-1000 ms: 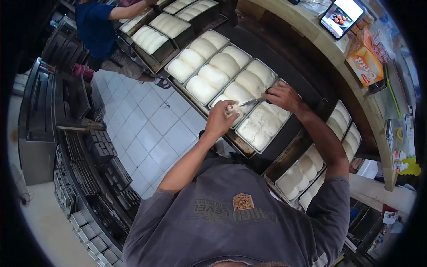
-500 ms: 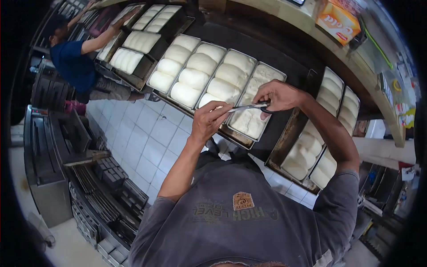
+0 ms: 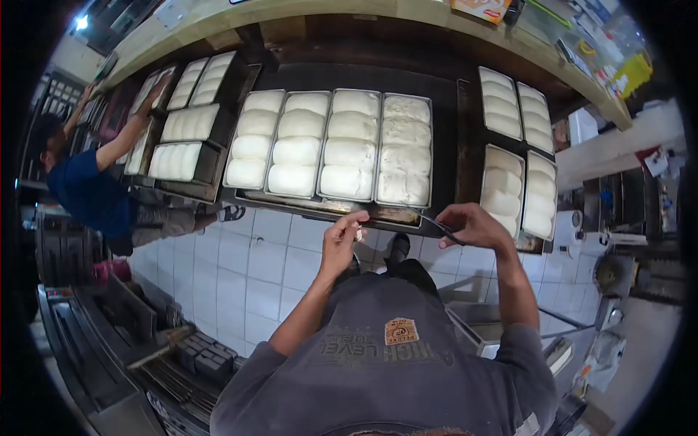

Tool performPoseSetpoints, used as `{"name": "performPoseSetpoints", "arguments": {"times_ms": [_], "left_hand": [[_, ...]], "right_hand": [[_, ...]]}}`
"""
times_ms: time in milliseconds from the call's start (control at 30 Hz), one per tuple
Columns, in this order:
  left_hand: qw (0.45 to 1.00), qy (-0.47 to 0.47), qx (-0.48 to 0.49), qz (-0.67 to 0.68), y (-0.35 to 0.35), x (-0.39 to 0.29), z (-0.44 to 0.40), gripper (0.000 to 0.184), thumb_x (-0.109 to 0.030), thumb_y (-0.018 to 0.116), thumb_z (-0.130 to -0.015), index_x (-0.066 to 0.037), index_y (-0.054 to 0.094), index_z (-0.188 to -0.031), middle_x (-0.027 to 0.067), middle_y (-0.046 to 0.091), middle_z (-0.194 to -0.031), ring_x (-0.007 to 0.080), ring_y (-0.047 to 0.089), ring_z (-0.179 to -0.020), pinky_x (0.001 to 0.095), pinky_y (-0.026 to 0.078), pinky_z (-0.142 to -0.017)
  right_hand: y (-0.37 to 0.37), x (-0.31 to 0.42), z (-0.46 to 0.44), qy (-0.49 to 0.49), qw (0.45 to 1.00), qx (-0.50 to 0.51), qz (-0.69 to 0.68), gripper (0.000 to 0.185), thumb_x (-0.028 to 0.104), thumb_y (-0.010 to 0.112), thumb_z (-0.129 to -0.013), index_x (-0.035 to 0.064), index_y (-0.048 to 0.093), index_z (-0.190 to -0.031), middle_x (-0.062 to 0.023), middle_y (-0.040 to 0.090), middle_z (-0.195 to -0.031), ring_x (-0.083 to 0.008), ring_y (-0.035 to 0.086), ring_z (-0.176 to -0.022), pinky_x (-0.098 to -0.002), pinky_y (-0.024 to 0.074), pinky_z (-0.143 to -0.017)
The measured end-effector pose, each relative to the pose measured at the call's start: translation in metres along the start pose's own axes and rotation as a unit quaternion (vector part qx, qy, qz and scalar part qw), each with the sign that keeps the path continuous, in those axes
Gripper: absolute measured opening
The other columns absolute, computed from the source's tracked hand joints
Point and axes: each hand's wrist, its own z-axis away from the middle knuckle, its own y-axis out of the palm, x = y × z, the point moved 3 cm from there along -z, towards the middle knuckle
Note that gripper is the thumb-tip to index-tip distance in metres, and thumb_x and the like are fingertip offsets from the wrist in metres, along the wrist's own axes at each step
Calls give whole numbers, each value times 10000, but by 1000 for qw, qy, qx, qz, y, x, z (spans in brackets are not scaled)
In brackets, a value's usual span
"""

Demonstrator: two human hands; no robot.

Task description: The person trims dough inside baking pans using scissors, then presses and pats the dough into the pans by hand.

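Note:
My right hand is closed on a pair of scissors with dark handles, its blades pointing left near the front edge of the tray. Between the thumb and fingers of my left hand is a small whitish scrap, which looks like dough. Just beyond both hands, loaf tins of pale dough stand side by side, each with several rounded lobes. The rightmost tin's dough has a rougher, wrinkled top than the others.
More filled tins stand on a tray at the right and at the left. A person in a blue shirt reaches over the left tins. Overhead runs a wooden shelf. A rack of dark pans stands at lower left.
Both hands have drawn back from over the rightmost tin to the tray's front edge and moved apart. The scissors have left my left fingers and stay in my right hand. The view has shifted.

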Motion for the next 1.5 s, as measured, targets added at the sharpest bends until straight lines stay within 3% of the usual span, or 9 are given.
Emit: {"name": "performPoseSetpoints", "arguments": {"times_ms": [200,367,433,533,600,767,933,1133,1500], "left_hand": [[991,-6,103,-82,-26,-14,-24,301,-164,508,-1137,-26,673,-1347,7,617,-872,88,526,-719,227,449,-657],[967,43,156,-197,15,-49,-84,251,-240,594,-1095,-47,751,-1122,-3,584,-738,105,513,-658,260,420,-617],[908,218,144,-326,46,-61,-113,257,-276,691,-1023,-37,763,-1082,21,620,-753,140,520,-652,295,440,-630],[891,201,183,-363,86,-57,-167,227,-223,711,-995,-46,775,-1122,16,670,-793,144,557,-700,288,459,-652],[808,261,210,-484,115,-54,-197,236,-199,704,-972,-56,784,-1142,61,697,-865,216,643,-796,335,517,-714],[672,367,233,-600,152,-26,-256,228,-193,700,-946,-72,803,-1110,99,722,-970,298,687,-922,384,555,-809],[582,336,334,-661,163,-16,-292,212,-202,690,-941,-90,817,-1069,99,730,-1036,322,693,-987,417,563,-878],[560,330,392,-651,169,-15,-306,196,-183,670,-946,-99,822,-1038,77,735,-1019,318,695,-965,415,554,-877],[611,253,425,-619,175,-23,-325,163,-130,626,-943,-96,779,-987,74,738,-969,327,677,-866,421,528,-819]], "right_hand": [[68,-22,22,14,978,-196,-66,465,20,953,-732,-7,749,-1149,-39,745,-864,-94,590,-690,-235,474,-669],[77,-13,25,15,939,-338,-55,515,58,969,-718,-22,752,-1179,-62,755,-878,-113,613,-700,-255,499,-678],[63,-12,15,-22,912,-409,-19,555,203,989,-727,-42,754,-1167,-78,758,-876,-138,604,-702,-270,501,-655],[36,-10,-11,-10,875,-478,82,548,289,951,-751,-9,766,-1172,-126,768,-947,-237,675,-747,-347,550,-682],[15,-26,-38,-25,806,-526,269,490,334,897,-762,58,777,-1149,-159,764,-1019,-353,719,-817,-429,582,-718],[-14,-37,-77,15,796,-543,267,437,370,849,-767,96,776,-1100,-166,757,-1062,-421,721,-869,-490,592,-755],[-26,-39,-84,-15,801,-535,267,369,310,834,-763,94,767,-1054,-169,764,-949,-422,712,-848,-489,574,-755],[-23,-44,-90,21,812,-513,277,361,322,830,-764,108,766,-1048,-160,760,-944,-419,711,-833,-492,575,-750],[-25,-28,-109,91,801,-518,286,413,366,837,-766,133,759,-1097,-136,747,-993,-403,715,-866,-493,572,-770]]}}
